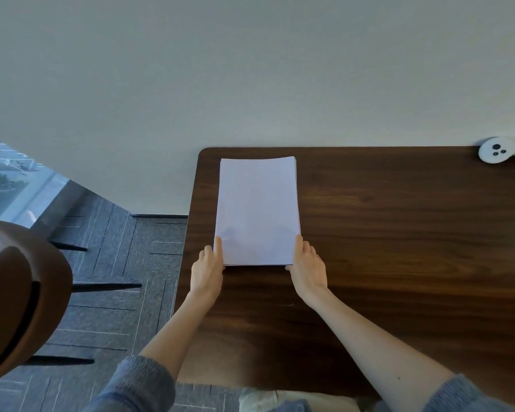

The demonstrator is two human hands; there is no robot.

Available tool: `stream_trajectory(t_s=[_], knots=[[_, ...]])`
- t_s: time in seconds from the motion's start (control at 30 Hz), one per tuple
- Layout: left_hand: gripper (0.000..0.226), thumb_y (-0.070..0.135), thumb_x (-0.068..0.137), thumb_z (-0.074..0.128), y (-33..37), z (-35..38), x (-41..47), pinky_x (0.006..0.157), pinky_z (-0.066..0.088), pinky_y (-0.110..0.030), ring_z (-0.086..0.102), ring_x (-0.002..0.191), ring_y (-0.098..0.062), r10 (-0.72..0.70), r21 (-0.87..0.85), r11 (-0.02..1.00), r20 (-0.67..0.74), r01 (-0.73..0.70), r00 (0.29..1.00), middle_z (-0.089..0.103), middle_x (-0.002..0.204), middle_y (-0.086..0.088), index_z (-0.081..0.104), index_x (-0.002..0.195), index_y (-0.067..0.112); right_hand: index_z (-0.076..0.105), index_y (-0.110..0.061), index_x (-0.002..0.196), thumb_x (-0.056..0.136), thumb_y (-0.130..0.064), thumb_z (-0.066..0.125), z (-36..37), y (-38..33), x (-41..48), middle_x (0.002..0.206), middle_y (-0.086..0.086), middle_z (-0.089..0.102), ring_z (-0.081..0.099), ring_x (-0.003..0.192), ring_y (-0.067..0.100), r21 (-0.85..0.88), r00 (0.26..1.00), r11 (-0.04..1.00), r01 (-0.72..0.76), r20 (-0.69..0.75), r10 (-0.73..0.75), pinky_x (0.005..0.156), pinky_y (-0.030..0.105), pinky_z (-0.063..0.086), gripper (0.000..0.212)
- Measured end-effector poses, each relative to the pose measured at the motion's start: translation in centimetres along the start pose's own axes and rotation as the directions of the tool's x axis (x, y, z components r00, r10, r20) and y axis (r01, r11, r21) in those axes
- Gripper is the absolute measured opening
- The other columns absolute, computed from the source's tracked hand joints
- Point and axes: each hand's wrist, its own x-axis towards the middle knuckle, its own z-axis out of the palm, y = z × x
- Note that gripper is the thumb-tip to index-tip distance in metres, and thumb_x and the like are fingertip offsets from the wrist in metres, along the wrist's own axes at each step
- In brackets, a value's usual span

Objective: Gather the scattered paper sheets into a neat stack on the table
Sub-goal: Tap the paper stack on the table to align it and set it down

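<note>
Head view: a stack of paper [257, 211] lies squared up on the dark wooden table [399, 233], near the table's far left corner, its long sides running away from the person. The left hand [208, 269] clasps the stack's near left corner, fingers laid along the side edge and thumb tucked at the near edge. The right hand [308, 266] grasps the near right corner in the same way. Well to the right of the stack, at the table's far edge, sits a white controller [492, 154]. Left of the stack, off the table, stands a brown chair [21, 292] on a grey floor [116, 248].
</note>
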Motion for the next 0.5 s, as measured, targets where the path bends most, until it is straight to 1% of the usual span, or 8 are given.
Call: stream_trajectory(t_s=[0.03, 0.1, 0.17, 0.2, 0.27, 0.33, 0.4, 0.5], knots=[[0.067, 0.02, 0.088, 0.07, 0.0, -0.1, -0.1, 0.06, 0.047, -0.029, 0.06, 0.093, -0.022, -0.01, 0.007, 1.0, 0.014, 0.01, 1.0, 0.058, 0.104, -0.008, 0.03, 0.141, 0.01, 0.027, -0.011, 0.143, 0.084, -0.027, 0.074, 0.0, 0.1, 0.0, 0.124, 0.006, 0.054, 0.056, 0.107, 0.017, 0.007, 1.0, 1.0, -0.013, 0.014, 0.013, 0.089, 0.027, 0.053, 0.077], [0.088, 0.042, 0.082, 0.073, -0.1, -0.4, -0.4, 0.064, 0.049, -0.03, 0.058, 0.099, -0.023, -0.033, 0.042, 0.999, 0.036, 0.032, 0.999, 0.055, 0.112, -0.008, 0.021, 0.146, 0.013, 0.022, -0.012, 0.145, 0.079, -0.039, 0.077, -0.2, 0.3, -0.2, 0.129, 0.008, 0.05, 0.054, 0.113, 0.019, 0.001, 0.998, 0.999, -0.05, 0.038, 0.05, 0.092, 0.03, 0.051, 0.09], [0.107, 0.061, 0.074, 0.072, -0.2, -0.8, -0.6, 0.07, 0.051, -0.033, 0.056, 0.104, -0.025, -0.051, 0.044, 0.998, 0.048, 0.049, 0.998, 0.051, 0.12, -0.009, 0.011, 0.15, 0.017, 0.012, -0.013, 0.15, 0.073, -0.055, 0.076, -0.5, 0.4, -0.3, 0.14, 0.011, 0.042, 0.048, 0.125, 0.024, -0.031, 0.992, 0.995, -0.099, 0.072, 0.101, 0.1, 0.035, 0.047, 0.109], [0.113, 0.066, 0.072, 0.071, -0.2, -1.0, -0.6, 0.074, 0.052, -0.036, 0.055, 0.108, -0.027, -0.055, 0.016, 0.998, 0.055, 0.054, 0.997, 0.049, 0.125, -0.009, 0.007, 0.152, 0.018, 0.008, -0.015, 0.151, 0.07, -0.061, 0.075, -0.8, 0.4, -0.2, 0.144, 0.012, 0.037, 0.044, 0.131, 0.026, -0.038, 0.989, 0.992, -0.118, 0.09, 0.121, 0.104, 0.038, 0.044, 0.116], [0.117, 0.068, 0.068, 0.072, 0.0, -1.8, -0.3, 0.082, 0.051, -0.042, 0.052, 0.116, -0.032, -0.067, -0.081, 0.994, 0.05, 0.071, 0.997, 0.045, 0.136, -0.011, 0.004, 0.152, 0.021, 0.006, -0.018, 0.151, 0.065, -0.064, 0.077, -1.4, 0.1, 0.1, 0.147, 0.011, 0.034, 0.038, 0.136, 0.027, 0.007, 0.987, 0.991, -0.134, 0.096, 0.132, 0.106, 0.043, 0.04, 0.12], [0.116, 0.068, 0.068, 0.071, 0.4, -2.6, 0.5, 0.085, 0.049, -0.044, 0.051, 0.12, -0.034, -0.083, -0.147, 0.986, 0.019, 0.085, 0.996, 0.043, 0.141, -0.012, 0.005, 0.152, 0.022, 0.011, -0.02, 0.148, 0.061, -0.061, 0.08, -1.9, -0.5, 0.9, 0.144, 0.009, 0.039, 0.041, 0.133, 0.027, 0.082, 0.99, 0.988, -0.13, 0.064, 0.125, 0.104, 0.044, 0.041, 0.118], [0.114, 0.069, 0.07, 0.069, 0.9, -3.0, 1.4, 0.085, 0.049, -0.044, 0.051, 0.12, -0.035, -0.087, -0.156, 0.984, -0.001, 0.086, 0.996, 0.042, 0.142, -0.013, 0.007, 0.152, 0.021, 0.014, -0.02, 0.147, 0.06, -0.061, 0.08, -2.2, -1.4, 2.0, 0.144, 0.008, 0.04, 0.042, 0.132, 0.026, 0.121, 0.99, 0.983, -0.136, 0.044, 0.132, 0.104, 0.044, 0.042, 0.117], [0.11, 0.07, 0.072, 0.067, 1.6, -3.1, 2.9, 0.087, 0.048, -0.047, 0.052, 0.12, -0.037, -0.088, -0.182, 0.98, -0.006, 0.085, 0.996, 0.043, 0.142, -0.014, 0.009, 0.152, 0.021, 0.014, -0.019, 0.148, 0.063, -0.064, 0.078, -2.6, -2.3, 3.6, 0.148, 0.008, 0.036, 0.04, 0.135, 0.027, 0.144, 0.987, 0.977, -0.156, 0.046, 0.151, 0.105, 0.044, 0.043, 0.115]])
